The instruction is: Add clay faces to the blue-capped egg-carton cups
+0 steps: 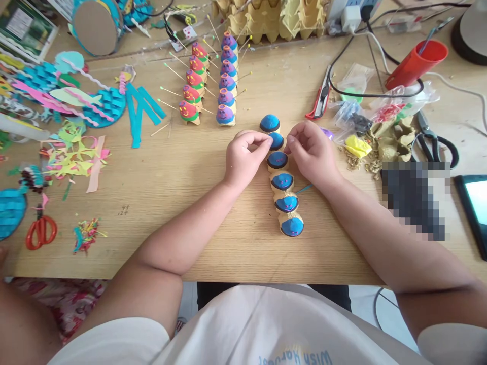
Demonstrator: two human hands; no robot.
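Both hands meet over the line of blue-topped cups (283, 182) at table centre: the left hand (243, 157) and right hand (310, 149) pinch the second cup (276, 140) from nine and three o'clock. It looks like seating that piece; next needs a gentle, steady press toward the third cup (277, 160) at six o'clock.

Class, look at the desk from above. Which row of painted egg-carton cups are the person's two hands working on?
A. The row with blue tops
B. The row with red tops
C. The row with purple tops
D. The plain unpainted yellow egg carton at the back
A: the left hand and right hand meet on either side of the second cup of the row of blue-topped egg-carton cups, well clear of the red-topped row and purple-topped row.
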